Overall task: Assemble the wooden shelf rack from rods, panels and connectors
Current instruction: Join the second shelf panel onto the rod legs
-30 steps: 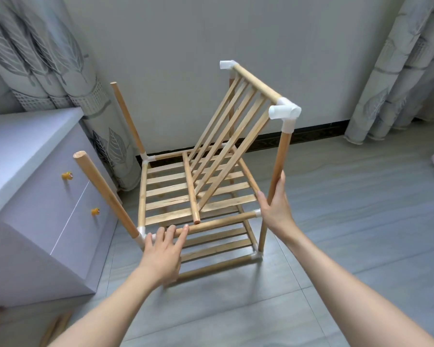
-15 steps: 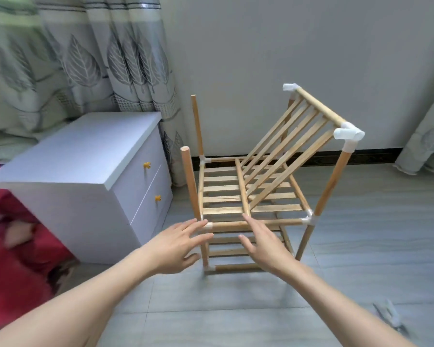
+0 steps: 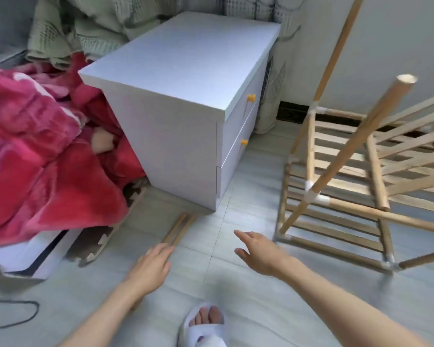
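Partly built: rack [image 3: 348, 186] standing on floor [image 3: 236, 296] at right, uprights uncapped. Spare rods [image 3: 179, 227] lying by nightstand [image 3: 186, 116] corner. Left hand [image 3: 149, 267] reaching there, perhaps touching; right hand [image 3: 259, 251] released, both holding nothing.

We see our left hand [image 3: 152, 265] reaching, fingers straight, to two loose rods [image 3: 179, 227] on the floor [image 3: 236, 291] by the white cabinet [image 3: 183, 101]. Our right hand [image 3: 257, 251] hovers open, apart from the half-built rack [image 3: 356, 176] on the right. A red blanket [image 3: 40, 151] lies left; a slippered foot [image 3: 204, 326] shows below.
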